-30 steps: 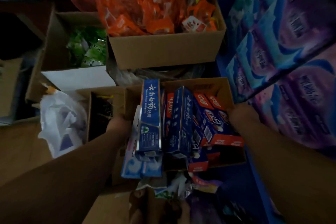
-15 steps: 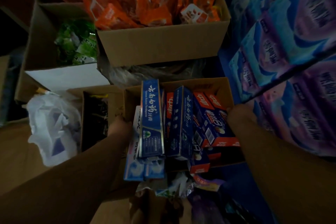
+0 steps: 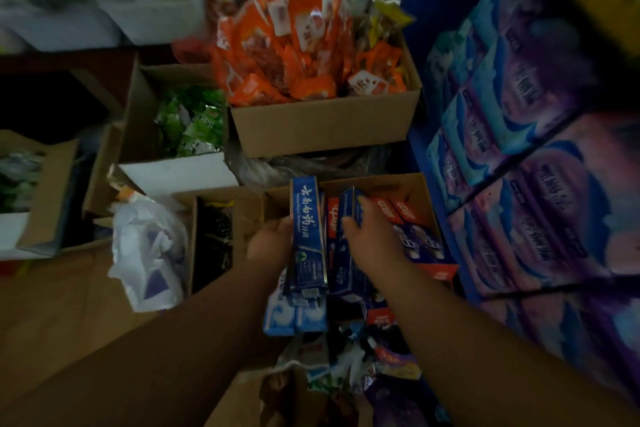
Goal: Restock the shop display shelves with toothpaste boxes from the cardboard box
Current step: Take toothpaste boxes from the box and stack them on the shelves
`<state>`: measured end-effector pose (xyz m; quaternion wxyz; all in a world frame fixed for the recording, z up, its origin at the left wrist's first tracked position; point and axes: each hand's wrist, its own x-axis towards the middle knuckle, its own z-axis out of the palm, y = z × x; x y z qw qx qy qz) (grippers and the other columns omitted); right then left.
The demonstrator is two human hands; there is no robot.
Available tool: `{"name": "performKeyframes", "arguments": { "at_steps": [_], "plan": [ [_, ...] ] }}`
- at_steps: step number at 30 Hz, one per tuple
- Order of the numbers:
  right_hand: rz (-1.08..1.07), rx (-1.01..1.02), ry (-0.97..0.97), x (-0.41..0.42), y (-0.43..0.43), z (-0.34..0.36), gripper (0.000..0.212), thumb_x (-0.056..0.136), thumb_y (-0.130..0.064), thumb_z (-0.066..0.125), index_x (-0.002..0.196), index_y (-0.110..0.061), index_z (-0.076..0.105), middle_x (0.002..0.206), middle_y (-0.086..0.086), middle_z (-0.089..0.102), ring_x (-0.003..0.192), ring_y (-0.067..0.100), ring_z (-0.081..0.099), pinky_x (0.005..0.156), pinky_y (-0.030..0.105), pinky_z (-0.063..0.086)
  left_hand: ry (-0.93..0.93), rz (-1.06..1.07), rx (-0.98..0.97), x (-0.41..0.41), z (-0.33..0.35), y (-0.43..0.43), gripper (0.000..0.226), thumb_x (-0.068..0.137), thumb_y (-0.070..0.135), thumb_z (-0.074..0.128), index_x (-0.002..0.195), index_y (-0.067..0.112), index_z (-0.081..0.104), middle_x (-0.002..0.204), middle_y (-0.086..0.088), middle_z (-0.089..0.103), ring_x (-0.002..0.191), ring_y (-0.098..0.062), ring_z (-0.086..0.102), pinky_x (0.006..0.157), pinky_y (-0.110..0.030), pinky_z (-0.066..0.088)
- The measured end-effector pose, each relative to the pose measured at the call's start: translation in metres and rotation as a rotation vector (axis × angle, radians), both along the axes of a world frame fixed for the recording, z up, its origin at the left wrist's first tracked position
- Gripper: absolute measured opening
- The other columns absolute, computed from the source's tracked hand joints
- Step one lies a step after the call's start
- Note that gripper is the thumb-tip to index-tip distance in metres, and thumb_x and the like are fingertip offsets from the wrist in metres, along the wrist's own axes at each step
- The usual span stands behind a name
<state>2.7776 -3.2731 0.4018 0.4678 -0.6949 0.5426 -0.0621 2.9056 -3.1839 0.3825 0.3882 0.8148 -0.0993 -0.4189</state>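
Note:
An open cardboard box point(image 3: 381, 182) in the middle holds several toothpaste boxes standing on edge. My left hand point(image 3: 272, 241) grips the left side of a tall blue toothpaste box point(image 3: 307, 236) with white lettering. My right hand point(image 3: 369, 239) lies over a second blue toothpaste box point(image 3: 348, 204), its fingers curled around the box's top edge. Red and blue toothpaste boxes point(image 3: 419, 236) lie to the right inside the carton. Light blue boxes point(image 3: 294, 315) stick out below the tall one.
A carton of orange snack packets point(image 3: 304, 55) stands behind. Green packets point(image 3: 187, 121) fill a box at the left, beside a white plastic bag point(image 3: 149, 253). Purple and blue tissue packs point(image 3: 519, 149) are stacked on the blue shelf at right. Loose wrappers point(image 3: 346, 364) lie in front.
My right hand has moved left from the carton's right side onto the second blue toothpaste box. The view has tilted up, so more of the back shows.

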Motion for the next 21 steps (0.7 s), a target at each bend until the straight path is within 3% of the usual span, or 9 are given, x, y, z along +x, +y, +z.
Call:
{"name": "performKeyframes", "arguments": {
  "at_steps": [2, 4, 6, 9, 16, 19, 21],
  "plan": [
    [0.038, 0.151, -0.012, 0.016, 0.023, 0.009, 0.045, 0.1, -0.03, 0.044, 0.144, -0.023, 0.035, 0.143, 0.006, 0.046, 0.126, 0.026, 0.047, 0.1, 0.034, 0.038, 0.154, 0.016, -0.019, -0.009, 0.009, 0.001, 0.041, 0.101, 0.03, 0.042, 0.128, 0.001, 0.052, 0.128, -0.019, 0.059, 0.12, -0.037, 0.056, 0.087, -0.031, 0.045],
    [0.029, 0.281, 0.014, 0.026, 0.036, -0.001, 0.049, 0.1, -0.037, 0.042, 0.146, -0.025, 0.03, 0.143, 0.006, 0.046, 0.124, 0.028, 0.049, 0.1, 0.037, 0.041, 0.279, 0.074, -0.01, -0.012, 0.013, 0.001, 0.038, 0.099, 0.027, 0.045, 0.126, 0.002, 0.055, 0.125, -0.018, 0.061, 0.116, -0.036, 0.058, 0.085, -0.033, 0.048],
    [0.029, 0.382, 0.057, 0.03, 0.046, -0.012, 0.054, 0.099, -0.042, 0.04, 0.148, -0.025, 0.027, 0.143, 0.008, 0.045, 0.124, 0.03, 0.048, 0.102, 0.041, 0.041, 0.405, 0.208, -0.001, -0.011, 0.013, 0.002, 0.034, 0.097, 0.024, 0.05, 0.122, 0.002, 0.057, 0.108, -0.016, 0.065, 0.098, -0.033, 0.063, 0.084, -0.038, 0.052],
    [0.032, 0.43, 0.038, 0.028, 0.057, -0.025, 0.052, 0.098, -0.04, 0.043, 0.147, -0.026, 0.031, 0.142, 0.007, 0.047, 0.124, 0.028, 0.049, 0.107, 0.046, 0.04, 0.545, 0.3, -0.045, -0.011, 0.013, 0.004, 0.02, 0.099, 0.019, 0.048, 0.109, 0.006, 0.058, 0.083, -0.009, 0.062, 0.072, -0.021, 0.058, 0.059, -0.034, 0.048],
    [-0.08, 0.416, -0.115, 0.021, 0.054, 0.004, 0.041, 0.101, -0.026, 0.043, 0.141, -0.034, 0.041, 0.132, 0.003, 0.054, 0.102, 0.017, 0.05, 0.09, 0.033, 0.043, 0.621, 0.279, -0.127, -0.005, 0.025, 0.008, 0.021, 0.096, 0.014, 0.051, 0.112, 0.004, 0.062, 0.082, -0.007, 0.066, 0.072, -0.019, 0.062, 0.052, -0.029, 0.049],
    [-0.083, 0.363, -0.127, 0.024, 0.049, 0.032, 0.039, 0.101, -0.021, 0.042, 0.14, -0.03, 0.043, 0.133, 0.003, 0.054, 0.102, 0.017, 0.049, 0.089, 0.033, 0.042, 0.613, 0.219, -0.171, -0.003, 0.049, 0.006, 0.016, 0.096, 0.011, 0.049, 0.096, 0.006, 0.065, 0.064, -0.003, 0.072, 0.069, -0.018, 0.063, 0.047, -0.026, 0.052],
    [-0.095, 0.318, -0.141, 0.025, 0.045, 0.054, 0.039, 0.101, -0.02, 0.043, 0.139, -0.029, 0.044, 0.13, 0.003, 0.054, 0.103, 0.018, 0.05, 0.09, 0.034, 0.043, 0.593, 0.173, -0.206, -0.001, 0.074, 0.0, 0.018, 0.096, 0.009, 0.049, 0.087, 0.008, 0.064, 0.064, -0.004, 0.072, 0.069, -0.019, 0.063, 0.048, -0.028, 0.052]
  ]
}}
